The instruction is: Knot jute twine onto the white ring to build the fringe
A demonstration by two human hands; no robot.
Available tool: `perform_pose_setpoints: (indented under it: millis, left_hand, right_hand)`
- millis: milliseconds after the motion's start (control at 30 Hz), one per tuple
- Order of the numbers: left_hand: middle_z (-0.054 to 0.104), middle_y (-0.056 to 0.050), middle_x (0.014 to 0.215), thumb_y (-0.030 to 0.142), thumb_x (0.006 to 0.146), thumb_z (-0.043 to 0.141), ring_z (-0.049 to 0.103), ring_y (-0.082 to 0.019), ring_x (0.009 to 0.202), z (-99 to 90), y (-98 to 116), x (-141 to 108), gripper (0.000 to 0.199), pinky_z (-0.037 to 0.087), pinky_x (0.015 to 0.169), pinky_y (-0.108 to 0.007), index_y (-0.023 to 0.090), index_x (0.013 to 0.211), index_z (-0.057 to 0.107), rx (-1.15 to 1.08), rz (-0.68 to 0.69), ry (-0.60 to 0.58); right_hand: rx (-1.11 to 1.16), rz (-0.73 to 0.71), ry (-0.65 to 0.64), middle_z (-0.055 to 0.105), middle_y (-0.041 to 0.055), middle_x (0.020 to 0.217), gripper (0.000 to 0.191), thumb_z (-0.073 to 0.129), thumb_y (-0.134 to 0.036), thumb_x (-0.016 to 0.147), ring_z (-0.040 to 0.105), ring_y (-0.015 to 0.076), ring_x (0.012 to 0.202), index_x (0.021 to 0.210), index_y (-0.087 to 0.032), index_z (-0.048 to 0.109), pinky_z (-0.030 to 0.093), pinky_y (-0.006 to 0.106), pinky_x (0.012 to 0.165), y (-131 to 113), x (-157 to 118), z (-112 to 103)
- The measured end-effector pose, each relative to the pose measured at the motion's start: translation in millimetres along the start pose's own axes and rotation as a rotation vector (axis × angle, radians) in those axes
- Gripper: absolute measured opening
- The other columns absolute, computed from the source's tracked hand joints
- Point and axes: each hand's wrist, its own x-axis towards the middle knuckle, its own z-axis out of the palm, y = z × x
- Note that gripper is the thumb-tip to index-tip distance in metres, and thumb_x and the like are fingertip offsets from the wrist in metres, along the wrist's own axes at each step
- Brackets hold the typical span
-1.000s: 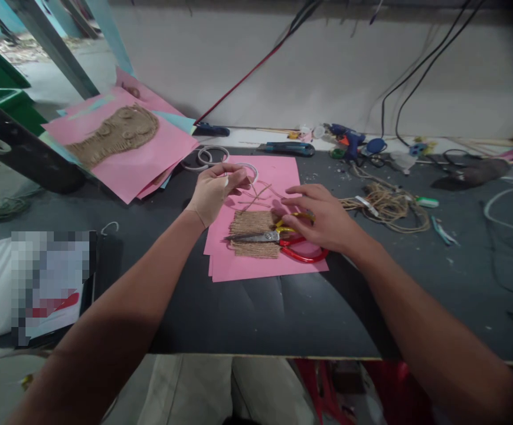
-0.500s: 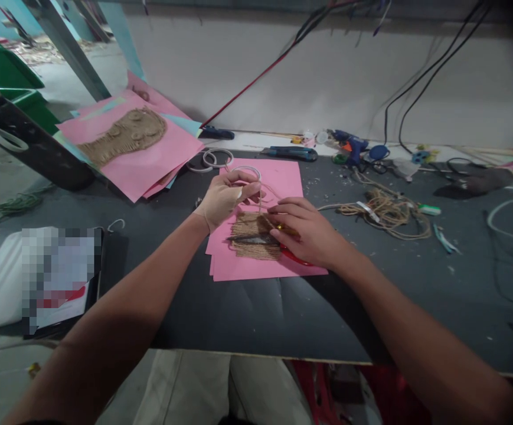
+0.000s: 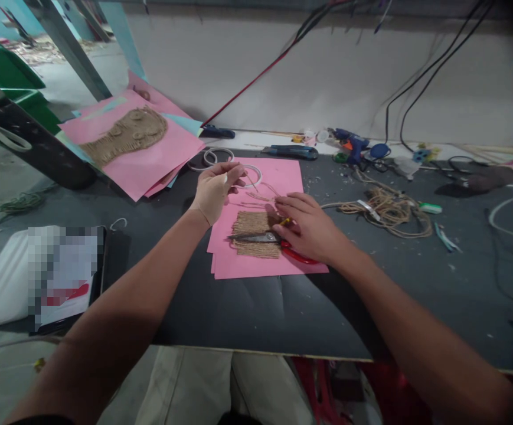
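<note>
Pink sheets (image 3: 238, 268) lie on the dark table, with a rectangle of brown twine rows (image 3: 256, 249) on them. Red-handled scissors (image 3: 303, 254) rest across the twine rows, their blades pointing left. My left hand (image 3: 216, 188) pinches a thin strand of twine (image 3: 251, 179) above the upper part of the sheets, beside a white ring (image 3: 256, 172). My right hand (image 3: 304, 227) is over the right part of the sheets, above the scissor handles, its fingertips closed on the twine. Loose twine pieces lie between the two hands.
A twine coil (image 3: 384, 215) lies to the right. Behind are a blue cutter (image 3: 291, 152) and a blue glue gun (image 3: 356, 147). At the left, pink sheets (image 3: 139, 177) carry a twine shape, near a dark cylinder (image 3: 39, 136) and a tablet-like object (image 3: 68, 283).
My left hand has moved a little left with the strand. My right hand has shifted slightly up and right, and more of the scissors and twine rows shows.
</note>
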Motion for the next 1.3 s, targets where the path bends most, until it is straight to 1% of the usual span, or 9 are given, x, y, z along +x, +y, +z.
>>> perform_pose_setpoints:
  millis: [133, 300, 400, 533, 700, 867, 967, 1133, 1300]
  left_hand:
    - [0.07, -0.004, 0.085, 0.039, 0.073, 0.076, 0.061, -0.011, 0.063, -3.7, -4.8, 7.1, 0.023, 0.042, 0.051, -0.024, 0.021, 0.085, 0.066, -0.03, 0.029, 0.066]
    - [0.069, -0.002, 0.086, 0.04, 0.074, 0.077, 0.062, -0.01, 0.064, -8.0, -6.8, 11.4, 0.024, 0.042, 0.054, -0.024, 0.022, 0.084, 0.064, -0.06, 0.066, 0.103]
    - [0.069, -0.002, 0.084, 0.038, 0.073, 0.078, 0.061, -0.009, 0.062, -7.6, -4.4, 9.7, 0.024, 0.042, 0.053, -0.023, 0.021, 0.083, 0.064, -0.095, 0.054, 0.104]
    - [0.07, -0.003, 0.082, 0.034, 0.073, 0.079, 0.059, -0.01, 0.06, -3.1, -0.4, 3.6, 0.02, 0.04, 0.047, -0.023, 0.021, 0.082, 0.067, -0.076, -0.01, 0.054]
    - [0.07, -0.004, 0.079, 0.035, 0.075, 0.078, 0.058, -0.01, 0.058, -1.2, -2.1, -0.2, 0.019, 0.034, 0.043, -0.022, 0.02, 0.083, 0.069, -0.019, -0.043, -0.025]
    - [0.067, -0.004, 0.074, 0.033, 0.073, 0.08, 0.057, -0.01, 0.057, -4.7, -5.9, 1.5, 0.023, 0.035, 0.045, -0.021, 0.017, 0.084, 0.068, -0.019, -0.133, -0.118]
    - [0.068, -0.005, 0.079, 0.031, 0.072, 0.081, 0.059, -0.009, 0.062, -5.3, -4.2, 0.4, 0.024, 0.038, 0.047, -0.019, 0.015, 0.085, 0.067, -0.054, -0.154, -0.166]
    - [0.071, -0.007, 0.089, 0.032, 0.071, 0.082, 0.061, -0.009, 0.068, -6.6, -0.9, -1.1, 0.028, 0.039, 0.049, -0.017, 0.013, 0.084, 0.066, -0.103, -0.161, -0.208]
    - [0.072, -0.006, 0.088, 0.033, 0.073, 0.082, 0.058, -0.007, 0.063, -8.6, -4.1, 0.7, 0.029, 0.04, 0.051, -0.017, 0.014, 0.09, 0.07, -0.063, -0.18, -0.211]
  right_hand:
    - [0.012, -0.009, -0.041, 0.053, 0.0176, 0.149, 0.051, 0.058, -0.045, 0.096, 0.042, 0.0357, 0.142, 0.138, -0.015, 0.059, 0.038, 0.062, 0.114, 1.0, -0.5, -1.0]
    - [-0.008, 0.021, -0.001, 0.06, 0.0179, 0.142, 0.043, 0.052, -0.043, 0.1, 0.049, 0.0338, 0.136, 0.131, -0.016, 0.064, 0.039, 0.06, 0.113, 7.1, 0.4, -3.2]
    - [-0.043, 0.086, 0.046, 0.063, 0.0204, 0.135, 0.042, 0.048, -0.043, 0.101, 0.052, 0.0342, 0.131, 0.123, -0.014, 0.068, 0.042, 0.059, 0.11, 14.7, -0.4, -3.9]
    - [-0.061, 0.105, 0.015, 0.068, 0.0191, 0.128, 0.044, 0.039, -0.041, 0.104, 0.057, 0.0336, 0.125, 0.119, -0.015, 0.071, 0.041, 0.06, 0.109, 25.7, -2.1, -2.9]
    - [-0.099, 0.147, 0.019, 0.073, 0.0172, 0.117, 0.043, 0.042, -0.042, 0.103, 0.062, 0.0339, 0.116, 0.11, -0.015, 0.074, 0.042, 0.057, 0.108, 32.4, -2.5, -0.4]
    - [-0.084, 0.136, 0.003, 0.071, 0.0153, 0.123, 0.042, 0.042, -0.042, 0.103, 0.062, 0.0316, 0.119, 0.114, -0.017, 0.073, 0.042, 0.054, 0.109, 28.5, -2.0, 1.6]
    - [-0.07, 0.128, -0.018, 0.069, 0.0181, 0.128, 0.046, 0.043, -0.044, 0.103, 0.06, 0.033, 0.122, 0.117, -0.011, 0.072, 0.042, 0.053, 0.111, 26.2, -1.4, 3.2]
    - [-0.006, 0.194, 0.026, 0.071, 0.0179, 0.124, 0.042, 0.045, -0.042, 0.102, 0.062, 0.0339, 0.12, 0.115, -0.013, 0.073, 0.047, 0.054, 0.108, 25.6, -1.1, 3.6]
    - [0.021, 0.223, 0.192, 0.07, 0.0182, 0.126, 0.04, 0.05, -0.04, 0.101, 0.064, 0.0318, 0.119, 0.12, -0.012, 0.071, 0.05, 0.052, 0.105, 19.5, -0.1, -1.2]
